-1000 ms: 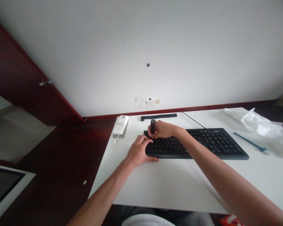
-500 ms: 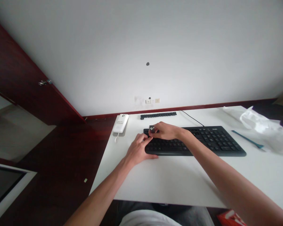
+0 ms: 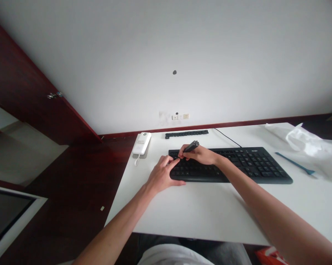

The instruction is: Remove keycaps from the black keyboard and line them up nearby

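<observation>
A black keyboard point(image 3: 254, 165) lies flat on the white table. My left hand point(image 3: 163, 172) holds its left end, with the thumb along the front edge and the index finger stretched over the keys. In my right hand point(image 3: 199, 154) is a dark pen-like tool point(image 3: 192, 146), tilted, its thick upper end pointing back and right. The tool's lower tip is hidden by my fingers, close to my left index fingertip over the upper-left keys. Behind the keyboard lies a row of loose black keycaps point(image 3: 186, 134).
A white power bank point(image 3: 142, 144) with a short strap lies at the table's back left. On the right are a thin blue brush point(image 3: 294, 162) and a crumpled white plastic bag point(image 3: 306, 141). The keyboard's cable point(image 3: 228, 137) runs to the back edge. A dark red door point(image 3: 38, 84) is at left.
The tool in my right hand has tipped from nearly end-on to slanting back and right. That hand has shifted slightly right; my left hand keeps its place on the keyboard.
</observation>
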The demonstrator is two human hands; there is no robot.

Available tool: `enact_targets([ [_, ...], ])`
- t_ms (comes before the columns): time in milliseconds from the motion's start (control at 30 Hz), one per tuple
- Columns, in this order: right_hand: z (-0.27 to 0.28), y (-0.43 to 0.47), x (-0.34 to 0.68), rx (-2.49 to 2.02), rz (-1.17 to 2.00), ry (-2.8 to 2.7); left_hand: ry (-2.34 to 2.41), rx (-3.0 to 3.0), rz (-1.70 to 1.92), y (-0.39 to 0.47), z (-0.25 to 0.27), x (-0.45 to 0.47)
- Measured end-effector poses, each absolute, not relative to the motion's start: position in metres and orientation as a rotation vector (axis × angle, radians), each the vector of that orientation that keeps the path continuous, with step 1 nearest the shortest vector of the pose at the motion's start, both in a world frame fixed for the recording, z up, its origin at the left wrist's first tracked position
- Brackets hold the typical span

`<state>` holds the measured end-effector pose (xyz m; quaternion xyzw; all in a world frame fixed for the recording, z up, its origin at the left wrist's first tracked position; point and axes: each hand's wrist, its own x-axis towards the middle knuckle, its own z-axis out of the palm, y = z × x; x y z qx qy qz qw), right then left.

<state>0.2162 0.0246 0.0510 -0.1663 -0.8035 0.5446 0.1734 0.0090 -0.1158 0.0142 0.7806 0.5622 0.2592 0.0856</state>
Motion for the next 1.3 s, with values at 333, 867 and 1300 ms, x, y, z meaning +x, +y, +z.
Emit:
enact_targets([
  [333, 0.037, 0.035, 0.218, -0.618, 1.389, -2.086, 1.715, 2.265, 0.789, -0.114, 0.023, 0.01],
  [867, 0.038, 0.035, 0.218, -0.641, 1.441, -2.078, 1.767, 2.32, 0.917, -0.096, 0.023, 0.035],
  [1300, 0.037, 0.035, 0.217, -0.645, 1.385, -2.158, 1.642, 2.213, 1.004, -0.092, 0.015, 0.029],
])
